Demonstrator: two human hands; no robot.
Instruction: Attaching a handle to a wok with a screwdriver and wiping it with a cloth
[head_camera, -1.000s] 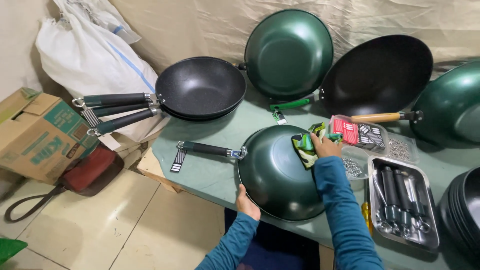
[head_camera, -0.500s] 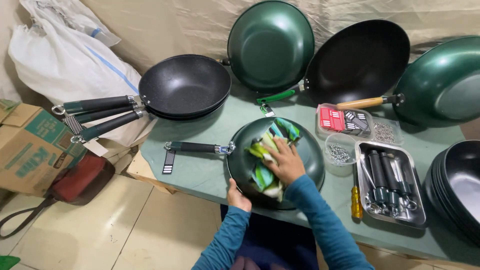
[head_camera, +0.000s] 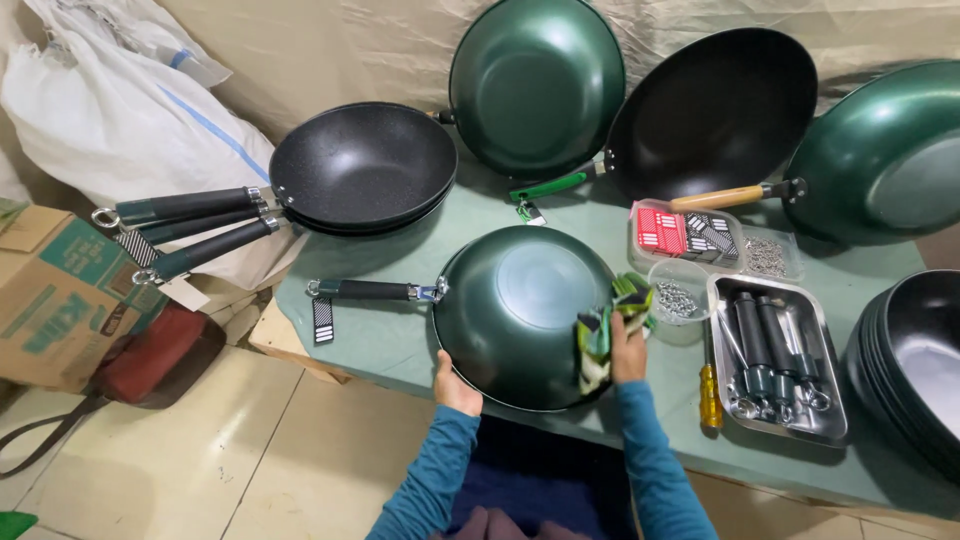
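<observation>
At the table's (head_camera: 380, 345) left end lie stacked black pans (head_camera: 365, 165). Near the front edge sits an upturned green wok (head_camera: 515, 310) — your left hand (head_camera: 455, 385) clasps its near rim, fingers curled underneath. Your right hand (head_camera: 628, 350) presses a green cloth (head_camera: 600, 335) against the wok's right side, fingers closed on it. Further right — a screwdriver (head_camera: 710, 390) and a steel tray (head_camera: 775, 360).

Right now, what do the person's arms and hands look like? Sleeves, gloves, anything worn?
Both arms are in long, close-fitting teal-blue sleeves that end at the wrists, plain, with no markings visible. The left hand and right hand are bare: no gloves, and no rings, watch or wristband show in the head view. No cables or straps on either arm.
</observation>
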